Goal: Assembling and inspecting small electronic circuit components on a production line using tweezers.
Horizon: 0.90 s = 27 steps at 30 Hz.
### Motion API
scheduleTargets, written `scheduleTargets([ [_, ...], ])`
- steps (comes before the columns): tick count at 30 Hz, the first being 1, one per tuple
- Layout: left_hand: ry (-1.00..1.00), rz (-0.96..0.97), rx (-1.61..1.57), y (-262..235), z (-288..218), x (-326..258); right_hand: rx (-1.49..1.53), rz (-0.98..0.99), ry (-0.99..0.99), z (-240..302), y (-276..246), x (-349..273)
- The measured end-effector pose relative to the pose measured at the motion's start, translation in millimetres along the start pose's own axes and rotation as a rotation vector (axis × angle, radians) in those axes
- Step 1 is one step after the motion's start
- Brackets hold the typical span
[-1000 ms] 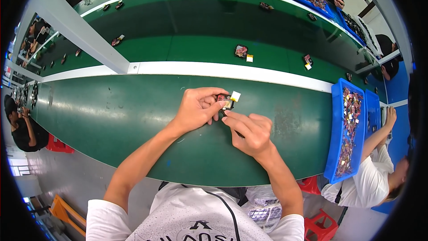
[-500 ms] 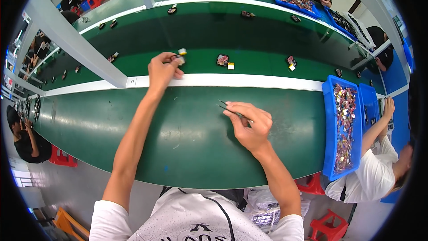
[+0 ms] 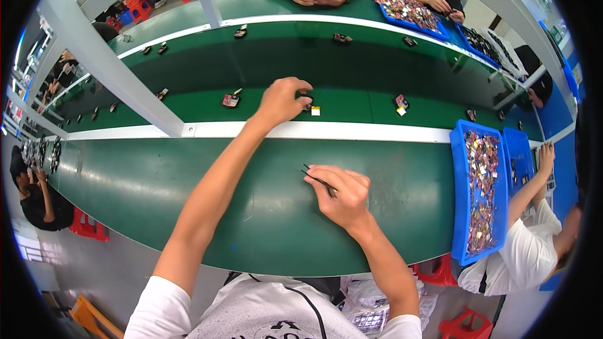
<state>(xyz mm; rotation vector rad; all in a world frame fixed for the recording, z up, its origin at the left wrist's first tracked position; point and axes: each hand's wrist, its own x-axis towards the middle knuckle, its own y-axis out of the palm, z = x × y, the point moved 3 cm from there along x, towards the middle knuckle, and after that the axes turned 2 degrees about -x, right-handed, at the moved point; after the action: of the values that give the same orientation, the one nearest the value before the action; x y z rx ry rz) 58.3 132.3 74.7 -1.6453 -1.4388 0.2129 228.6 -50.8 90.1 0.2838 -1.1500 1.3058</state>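
Observation:
My left hand [image 3: 286, 102] reaches over the rail onto the green conveyor belt. Its thumb and fingers close round a small black electronic part [image 3: 306, 102], mostly hidden by them, with a white-and-yellow tab [image 3: 315, 111] showing beside it. Left of that hand lies another small black-and-pink part [image 3: 231, 100]. Above the near green tabletop, my right hand [image 3: 344, 196] pinches dark tweezers [image 3: 321, 181], their slightly parted tips pointing up and left, touching nothing.
A white rail [image 3: 352, 130] divides the belt from the tabletop [image 3: 264, 213]. Another part [image 3: 401, 104] lies farther right. A blue tray [image 3: 460, 213] of small parts stands at the right, near a co-worker's arm [image 3: 531, 182]. A grey post [image 3: 119, 56] rises at left; people sit opposite.
My left hand has let go of the part it held, which now lies on the belt, and has moved right to another one. My right hand shifted slightly down and left with the tweezers.

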Motion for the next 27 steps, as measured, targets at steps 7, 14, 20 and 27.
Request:
scheduleTargets([
  [7,-0.185,0.114,0.072,-11,3,-5,-0.020,-0.004,-0.001,19,0,7],
  [14,-0.428,0.110,-0.225,-20,3,-28,-0.055,0.028,-0.016,26,-5,-2],
  [20,-0.330,-0.283,-0.457,-41,17,-76,0.135,0.059,0.280,16,12,-1],
  [27,-0.604,-0.075,-0.895,-37,13,-137,0.493,0.084,0.672,-6,48,-5],
])
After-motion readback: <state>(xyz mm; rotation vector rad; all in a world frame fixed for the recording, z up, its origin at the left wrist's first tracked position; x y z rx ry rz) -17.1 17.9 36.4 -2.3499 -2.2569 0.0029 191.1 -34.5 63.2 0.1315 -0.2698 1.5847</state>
